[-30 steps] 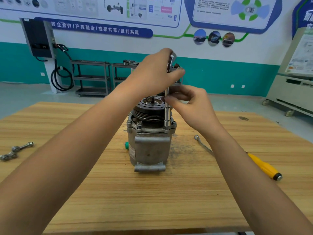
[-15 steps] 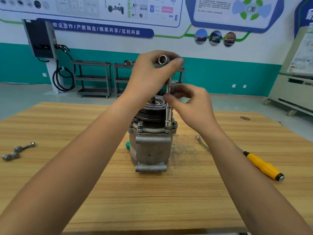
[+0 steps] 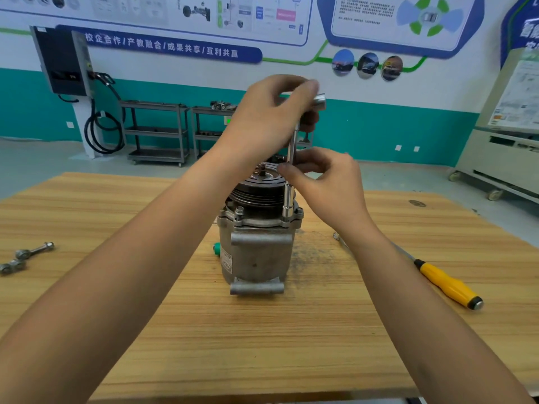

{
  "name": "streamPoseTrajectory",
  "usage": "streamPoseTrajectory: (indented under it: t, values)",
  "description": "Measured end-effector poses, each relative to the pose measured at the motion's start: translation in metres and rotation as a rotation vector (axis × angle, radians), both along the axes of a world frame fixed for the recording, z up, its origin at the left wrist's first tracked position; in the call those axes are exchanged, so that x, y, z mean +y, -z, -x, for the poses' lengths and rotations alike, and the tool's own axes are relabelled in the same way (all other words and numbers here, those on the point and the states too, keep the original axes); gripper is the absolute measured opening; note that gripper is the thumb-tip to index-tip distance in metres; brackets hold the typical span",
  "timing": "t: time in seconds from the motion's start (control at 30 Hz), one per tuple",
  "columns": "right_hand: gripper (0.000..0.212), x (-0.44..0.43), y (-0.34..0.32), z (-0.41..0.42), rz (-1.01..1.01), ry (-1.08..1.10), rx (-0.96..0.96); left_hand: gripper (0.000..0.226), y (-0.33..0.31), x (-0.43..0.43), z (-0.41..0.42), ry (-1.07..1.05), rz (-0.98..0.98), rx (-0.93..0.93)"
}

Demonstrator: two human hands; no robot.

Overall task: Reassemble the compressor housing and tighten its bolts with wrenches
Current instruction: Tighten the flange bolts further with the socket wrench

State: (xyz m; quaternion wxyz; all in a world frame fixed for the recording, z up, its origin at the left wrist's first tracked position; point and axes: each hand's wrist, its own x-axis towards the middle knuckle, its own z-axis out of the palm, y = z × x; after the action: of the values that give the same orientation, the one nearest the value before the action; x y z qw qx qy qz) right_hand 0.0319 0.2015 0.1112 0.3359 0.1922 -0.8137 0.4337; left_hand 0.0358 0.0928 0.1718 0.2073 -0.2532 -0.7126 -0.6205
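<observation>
Broadly, a wooden counter [image 3: 262, 345] fills the lower view, and both bare forearms reach in over it from the near corners, meeting above its middle. The compressor housing [image 3: 256, 255] stands upright at the centre of the counter, its grooved pulley [image 3: 256, 191] facing up and a bolted flange ringing the body just under it.

The left hand [image 3: 268, 118] is raised well above the pulley, wrist bent downward. Its fingers are curled over the top bend of an L-shaped socket wrench [image 3: 291, 147], whose short horizontal end sticks out to the right past the fingertips. The right hand [image 3: 329, 182] sits lower, level with the pulley's top. Its thumb and forefinger pinch the wrench's vertical shaft while the other fingers are loosely curled behind. The shaft runs straight down between the two hands, and its lower socket sits on the flange at the front right, over a bolt position. A neighbouring flange bolt [image 3: 239, 212] shows at the front left.

A yellow-handled screwdriver [image 3: 446, 284] lies on the counter to the right. The end of a spanner [image 3: 337, 237] peeks out from under the right forearm. Two loose metal fittings [image 3: 26, 258] lie near the left edge, and a small green plug [image 3: 216, 249] sits against the housing's left side.
</observation>
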Motion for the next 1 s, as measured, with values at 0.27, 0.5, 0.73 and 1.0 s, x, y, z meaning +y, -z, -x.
streamPoseTrajectory:
  t: [0.27, 0.5, 0.73, 1.0]
  values:
    - [0.019, 0.001, 0.001, 0.001, 0.109, -0.239, -0.122, 0.023, 0.001, -0.005, 0.003, -0.191, 0.249, 0.181]
    - [0.019, 0.006, 0.007, 0.011, 0.242, -0.202, -0.062, 0.016, 0.018, -0.003, 0.007, -0.118, -0.009, 0.035]
    - [0.02, 0.005, 0.005, 0.014, 0.219, -0.217, -0.043, 0.017, 0.015, -0.008, 0.01, 0.029, -0.142, -0.133]
    - [0.017, 0.004, 0.003, 0.015, 0.251, -0.148, -0.065, 0.037, 0.017, -0.007, 0.012, -0.138, 0.132, 0.02]
